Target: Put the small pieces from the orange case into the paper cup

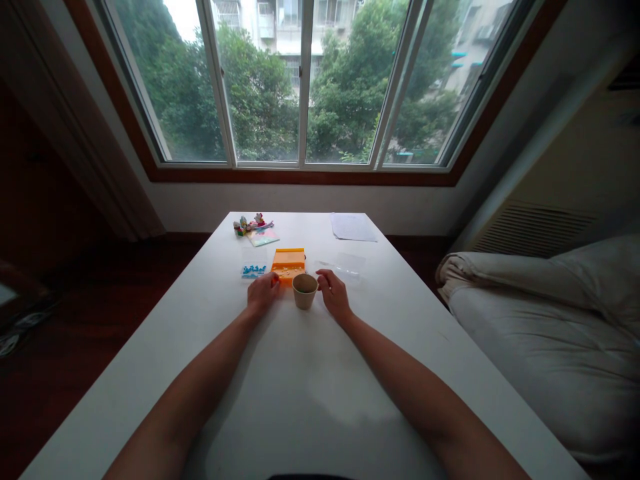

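Observation:
Both my arms reach out over a white table [300, 387]. My left hand [263, 292] rests on the table with curled fingers, its fingertips at the near left corner of an orange tray [288, 263]; something small and red shows at the fingertips. A small tan paper cup [305, 291] stands upright between my hands. My right hand [333, 293] lies just right of the cup, fingers loosely curled, and I cannot see anything in it.
A clear bag of small blue pieces [254, 270] lies left of the tray. Colourful small toys and a card [255, 229] sit at the far left, white paper [351, 227] at the far right, a clear plastic bag [345, 265] beside the tray. A bed [550, 320] stands to the right.

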Demonstrator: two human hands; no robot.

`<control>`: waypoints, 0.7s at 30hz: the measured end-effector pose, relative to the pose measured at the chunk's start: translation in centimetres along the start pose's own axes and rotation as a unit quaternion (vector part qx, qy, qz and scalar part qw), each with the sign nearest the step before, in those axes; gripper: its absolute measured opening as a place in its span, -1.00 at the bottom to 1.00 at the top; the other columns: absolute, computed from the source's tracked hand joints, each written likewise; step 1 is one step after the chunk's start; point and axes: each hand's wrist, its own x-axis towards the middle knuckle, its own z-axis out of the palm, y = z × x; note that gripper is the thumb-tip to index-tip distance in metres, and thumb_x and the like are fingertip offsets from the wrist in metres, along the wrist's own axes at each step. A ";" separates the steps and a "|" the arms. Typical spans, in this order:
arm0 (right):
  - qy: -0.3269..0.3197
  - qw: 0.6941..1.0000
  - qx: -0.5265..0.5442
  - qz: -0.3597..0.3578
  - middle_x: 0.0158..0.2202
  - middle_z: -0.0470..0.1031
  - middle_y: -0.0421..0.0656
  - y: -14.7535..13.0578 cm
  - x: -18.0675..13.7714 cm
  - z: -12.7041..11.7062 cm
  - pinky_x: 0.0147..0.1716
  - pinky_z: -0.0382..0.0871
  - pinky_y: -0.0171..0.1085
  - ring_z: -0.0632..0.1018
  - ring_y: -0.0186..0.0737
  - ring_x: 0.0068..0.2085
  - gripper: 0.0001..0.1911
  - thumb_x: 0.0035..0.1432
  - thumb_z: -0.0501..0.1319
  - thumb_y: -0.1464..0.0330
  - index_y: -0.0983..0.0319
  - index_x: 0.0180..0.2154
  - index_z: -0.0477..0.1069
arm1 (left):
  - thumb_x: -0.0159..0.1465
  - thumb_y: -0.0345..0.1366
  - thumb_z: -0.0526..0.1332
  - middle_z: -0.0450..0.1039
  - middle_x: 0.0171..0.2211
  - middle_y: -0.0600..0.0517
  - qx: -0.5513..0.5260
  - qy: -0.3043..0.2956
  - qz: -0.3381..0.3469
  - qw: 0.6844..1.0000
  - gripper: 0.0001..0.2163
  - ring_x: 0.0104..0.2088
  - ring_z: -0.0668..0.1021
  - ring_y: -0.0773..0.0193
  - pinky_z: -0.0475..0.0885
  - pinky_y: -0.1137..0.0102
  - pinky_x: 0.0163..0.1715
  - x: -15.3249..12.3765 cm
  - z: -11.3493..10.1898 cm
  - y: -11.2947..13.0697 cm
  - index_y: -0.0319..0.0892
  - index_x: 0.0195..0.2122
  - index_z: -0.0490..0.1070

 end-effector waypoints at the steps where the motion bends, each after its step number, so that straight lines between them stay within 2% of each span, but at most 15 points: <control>1: 0.003 1.000 0.004 0.005 -0.35 0.52 -0.19 0.1 0.0 0.0 -0.28 0.45 -0.27 0.55 -0.25 -0.36 -0.59 0.42 0.00 0.06 0.18 -0.04 0.45 | 0.38 -0.20 0.15 0.58 -0.29 -0.01 -0.013 0.009 0.001 1.000 -0.81 -0.30 0.55 0.16 0.27 0.36 -0.34 0.0 0.0 0.0 -0.06 -0.10 0.52; 6: 0.023 0.999 0.016 0.024 -0.30 0.55 -0.14 0.5 0.5 0.1 -0.25 0.46 -0.24 0.56 -0.20 -0.31 -0.57 0.38 0.01 0.03 0.18 -0.07 0.47 | 0.41 -0.17 0.14 0.54 -0.37 0.03 -0.047 0.069 -0.001 0.996 -0.78 -0.38 0.52 0.23 0.23 0.41 -0.36 0.0 0.0 0.4 -0.09 -0.07 0.52; 9: 0.044 0.998 0.028 0.038 -0.29 0.56 -0.13 0.7 1.1 -0.1 -0.23 0.47 -0.22 0.56 -0.19 -0.29 -0.57 0.36 0.03 0.03 0.17 -0.07 0.47 | 0.41 -0.17 0.15 0.53 -0.38 0.04 -0.059 0.102 0.027 0.993 -0.78 -0.39 0.51 0.24 0.24 0.41 -0.36 -0.1 -0.3 1.2 -0.10 -0.07 0.52; 15: 0.074 0.987 0.103 0.095 -0.30 0.54 -0.16 0.5 2.9 -1.0 -0.33 0.44 -0.28 0.55 -0.25 -0.34 -0.58 0.29 0.10 0.01 0.19 -0.10 0.46 | 0.40 -0.22 0.18 0.55 -0.34 0.01 -0.074 0.154 0.092 0.981 -0.81 -0.35 0.52 0.23 0.29 0.40 -0.32 -0.3 -2.1 3.6 -0.13 -0.08 0.52; 18: 0.071 0.975 0.171 0.125 -0.25 0.54 -0.16 -0.5 3.8 -1.5 -0.38 0.43 -0.32 0.55 -0.28 -0.33 -0.56 0.25 0.13 -0.02 0.18 -0.08 0.43 | 0.40 -0.21 0.19 0.55 -0.32 -0.01 -0.072 0.165 0.137 0.974 -0.81 -0.34 0.52 0.22 0.33 0.38 -0.30 -0.7 -3.1 4.9 -0.15 -0.07 0.52; 21: 0.061 0.946 0.264 0.177 -0.20 0.54 -0.17 -2.0 4.8 -2.3 -0.43 0.44 -0.36 0.56 -0.29 -0.31 -0.55 0.21 0.17 -0.04 0.14 -0.05 0.40 | 0.42 -0.23 0.19 0.55 -0.32 0.00 -0.061 0.166 0.188 0.966 -0.83 -0.35 0.51 0.23 0.33 0.37 -0.29 -1.3 -3.8 6.0 -0.14 -0.10 0.53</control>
